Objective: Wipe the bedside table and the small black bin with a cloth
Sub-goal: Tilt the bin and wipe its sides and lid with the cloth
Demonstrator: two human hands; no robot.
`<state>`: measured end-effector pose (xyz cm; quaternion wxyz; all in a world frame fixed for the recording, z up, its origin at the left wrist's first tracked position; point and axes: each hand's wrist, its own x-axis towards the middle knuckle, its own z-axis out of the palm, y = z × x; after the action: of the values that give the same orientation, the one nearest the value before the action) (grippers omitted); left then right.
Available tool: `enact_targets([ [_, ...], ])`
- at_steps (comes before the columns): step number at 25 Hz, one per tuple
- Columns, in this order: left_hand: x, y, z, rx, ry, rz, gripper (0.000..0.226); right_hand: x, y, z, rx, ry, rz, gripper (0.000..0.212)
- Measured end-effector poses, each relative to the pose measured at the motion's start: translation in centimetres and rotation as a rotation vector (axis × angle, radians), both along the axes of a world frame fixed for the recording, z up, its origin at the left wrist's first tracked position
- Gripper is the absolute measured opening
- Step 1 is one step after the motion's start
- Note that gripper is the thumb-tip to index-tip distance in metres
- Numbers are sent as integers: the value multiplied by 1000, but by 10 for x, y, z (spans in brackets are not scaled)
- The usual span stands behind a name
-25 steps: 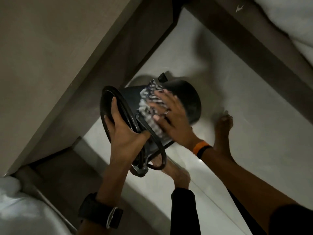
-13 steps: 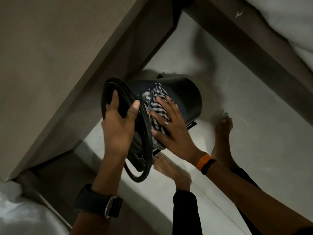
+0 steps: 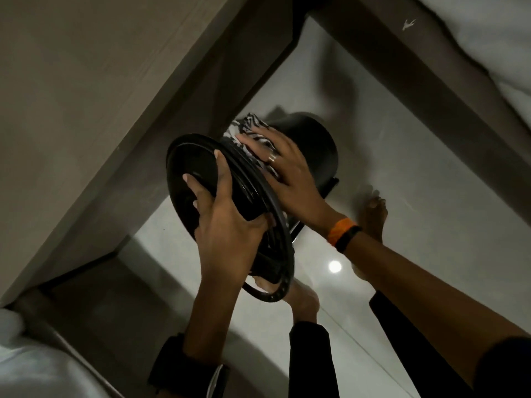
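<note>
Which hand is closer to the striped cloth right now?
Right. The right hand presses flat on the cloth against the side of the bin; the left hand grips the bin at its lid end, beside the cloth.

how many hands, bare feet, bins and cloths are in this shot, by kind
hands: 2, left hand and right hand
bare feet: 2
black bin: 1
striped cloth: 1
total: 6

Glossy floor (glare spot), white bedding top rt.
</note>
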<state>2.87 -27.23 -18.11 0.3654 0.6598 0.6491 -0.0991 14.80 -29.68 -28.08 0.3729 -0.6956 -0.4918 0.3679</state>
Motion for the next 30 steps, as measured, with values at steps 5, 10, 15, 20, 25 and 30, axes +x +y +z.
enact_targets([
  [5,-29,3,1,-34,-35,75,133,28,-28,-62,-175,137,-243,53],
  [10,-24,26,1,-15,-119,83,126,52,-6,-65,-358,174,-413,51],
  [15,-13,32,-1,64,-89,24,109,-31,-49,-17,97,94,-57,59],
  [20,-21,25,-5,40,-62,17,118,34,-12,-69,-324,311,-486,55],
  [25,-8,26,-4,16,-18,-92,130,41,-22,-53,-368,363,-442,64],
  [30,-2,25,-3,44,-8,-121,126,-19,-67,-2,76,356,-115,65],
])
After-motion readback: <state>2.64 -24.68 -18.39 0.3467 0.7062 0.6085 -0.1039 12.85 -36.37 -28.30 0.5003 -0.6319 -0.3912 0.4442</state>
